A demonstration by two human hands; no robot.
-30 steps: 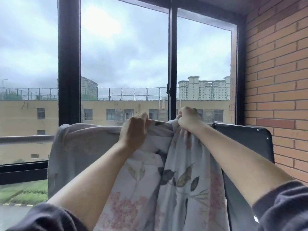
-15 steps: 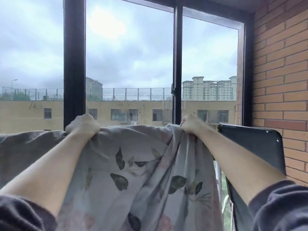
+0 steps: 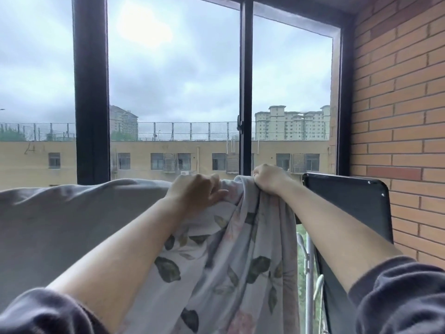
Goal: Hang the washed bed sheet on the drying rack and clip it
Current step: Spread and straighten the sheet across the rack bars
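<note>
Fabric of the bed sheet (image 3: 216, 261), grey with leaf and flower print, fills the head view from 9 o'clock round to 6 o'clock, its top edge raised in front of the window (image 3: 245, 92). The left hand (image 3: 195, 191) sits just below centre, fingers curled over that top edge. At its 3 o'clock, close by, the right hand (image 3: 269, 178) is a fist clenching bunched sheet. White tubing of the drying rack (image 3: 309, 261) shows at 5 o'clock, beside a black panel (image 3: 349, 208) and a brick wall (image 3: 397, 116).

Just the one view, head-worn, looking forward along both forearms: left hand (image 3: 195, 189) and right hand (image 3: 269, 179) close ahead at mid-frame, window (image 3: 245, 92) straight beyond, brick wall (image 3: 397, 116) on the right edge.
</note>
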